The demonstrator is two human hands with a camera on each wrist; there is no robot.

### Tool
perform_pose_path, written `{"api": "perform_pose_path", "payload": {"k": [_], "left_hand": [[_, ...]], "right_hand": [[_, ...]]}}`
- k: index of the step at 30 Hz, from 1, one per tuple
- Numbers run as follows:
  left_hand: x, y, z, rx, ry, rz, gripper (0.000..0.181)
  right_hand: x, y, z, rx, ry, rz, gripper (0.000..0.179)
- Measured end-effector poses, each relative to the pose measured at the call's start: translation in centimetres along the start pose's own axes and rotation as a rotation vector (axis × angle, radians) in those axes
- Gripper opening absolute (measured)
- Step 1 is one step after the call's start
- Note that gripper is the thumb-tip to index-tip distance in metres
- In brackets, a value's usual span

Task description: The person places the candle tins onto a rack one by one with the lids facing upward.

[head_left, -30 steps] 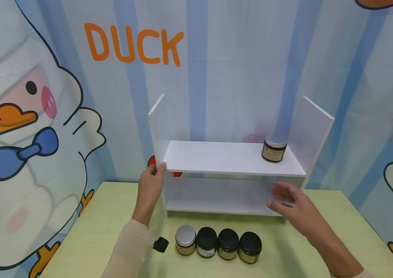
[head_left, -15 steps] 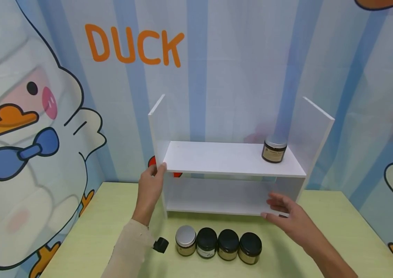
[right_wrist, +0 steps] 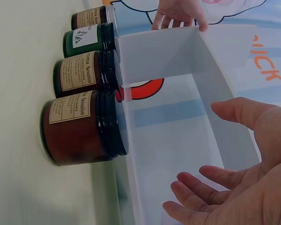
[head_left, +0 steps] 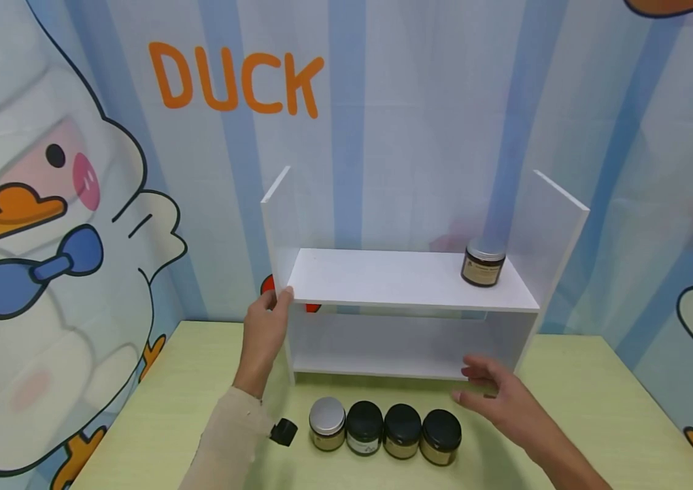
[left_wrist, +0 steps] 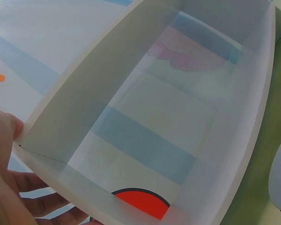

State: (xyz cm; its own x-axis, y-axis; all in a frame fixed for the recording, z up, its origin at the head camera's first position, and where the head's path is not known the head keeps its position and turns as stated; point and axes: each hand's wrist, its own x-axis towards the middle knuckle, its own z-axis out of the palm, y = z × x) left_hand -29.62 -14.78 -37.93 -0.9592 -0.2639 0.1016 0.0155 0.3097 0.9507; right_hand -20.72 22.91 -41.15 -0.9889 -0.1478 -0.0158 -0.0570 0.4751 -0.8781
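Observation:
A white two-tier shelf (head_left: pixel 407 278) stands on the table. My left hand (head_left: pixel 265 331) grips its left side panel, thumb at the front edge and fingers around the outer face, as the left wrist view shows. My right hand (head_left: pixel 499 398) hovers before the shelf's lower right, fingers spread and holding nothing. To its left, a black-lidded amber candle jar (head_left: pixel 441 437) ends a row with two more black-lidded candle jars (head_left: pixel 402 430) (head_left: pixel 364 427) and a silver-lidded candle jar (head_left: pixel 327 423). Another silver-lidded candle jar (head_left: pixel 483 263) sits on the upper tier's right end.
The pale green table (head_left: pixel 211 367) extends past both sides of the shelf. Behind it hangs a striped duck-print backdrop (head_left: pixel 407 122). A small black block (head_left: pixel 283 431) shows beside the left sleeve. The upright side panel (head_left: pixel 551 238) rises at the shelf's right.
My right hand has moved down and to the left, from the shelf's right side toward the jar row. My left hand, the shelf and the jars have stayed put.

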Motion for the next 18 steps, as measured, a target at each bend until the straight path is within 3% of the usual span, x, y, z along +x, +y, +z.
{"api": "perform_pose_path", "payload": {"k": [11,18], "left_hand": [[-0.1,0.2,-0.1,0.0,0.0,0.007,0.065],[-0.1,0.1,-0.1,-0.002,-0.007,-0.005,0.065]], "right_hand": [[0.1,0.6,0.8,-0.041,-0.027,0.098,0.077],[0.1,1.3,1.3,-0.032,-0.06,0.107,0.075]]}}
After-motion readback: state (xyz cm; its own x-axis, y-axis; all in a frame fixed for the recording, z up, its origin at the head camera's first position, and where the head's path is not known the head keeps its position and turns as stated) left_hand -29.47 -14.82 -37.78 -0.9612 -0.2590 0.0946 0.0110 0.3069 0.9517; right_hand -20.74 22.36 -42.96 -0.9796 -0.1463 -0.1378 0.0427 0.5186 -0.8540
